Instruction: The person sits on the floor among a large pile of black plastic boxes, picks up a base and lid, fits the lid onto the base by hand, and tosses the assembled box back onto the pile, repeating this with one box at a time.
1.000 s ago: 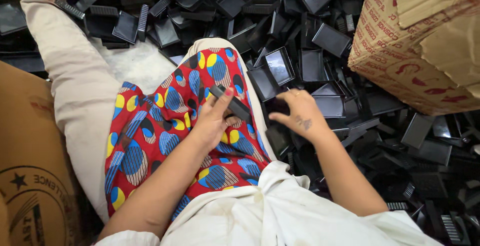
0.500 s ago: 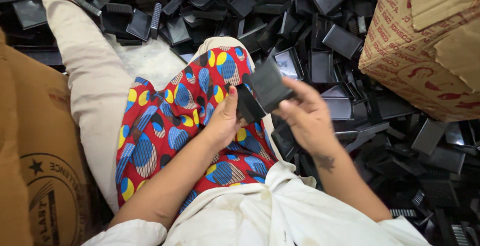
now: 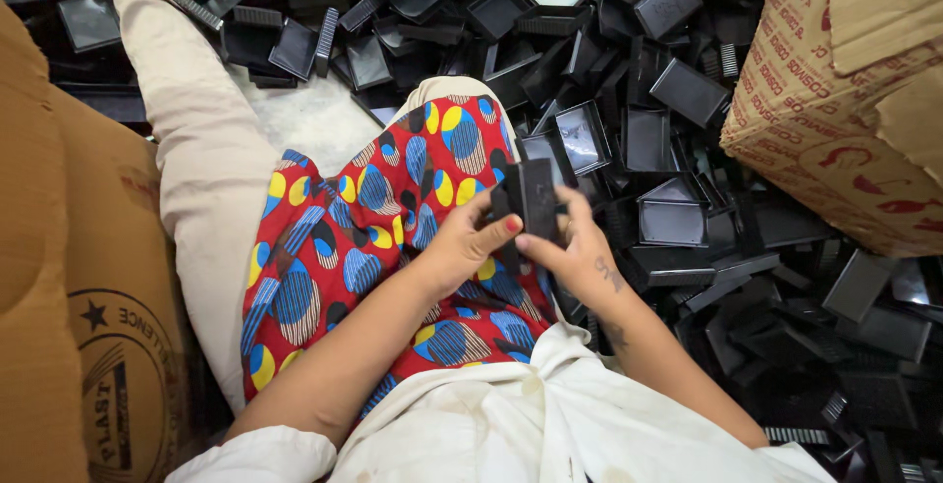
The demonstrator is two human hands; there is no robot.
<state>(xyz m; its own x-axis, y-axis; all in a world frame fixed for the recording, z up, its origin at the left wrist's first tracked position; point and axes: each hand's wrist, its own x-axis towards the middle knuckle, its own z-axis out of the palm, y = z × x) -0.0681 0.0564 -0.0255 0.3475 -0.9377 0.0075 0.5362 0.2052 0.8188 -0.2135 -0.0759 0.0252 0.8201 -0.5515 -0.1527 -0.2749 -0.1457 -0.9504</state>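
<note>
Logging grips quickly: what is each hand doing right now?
Left hand: closed on the black plastic piece.
Right hand: closed on the same piece.

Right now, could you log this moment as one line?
left hand: holds black plastic part | right hand: holds same part | pile of black parts: beside lap

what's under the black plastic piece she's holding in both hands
Under the black plastic piece held by the left hand and right hand lie the patterned cloth and black trays. The floor below is covered.
</note>
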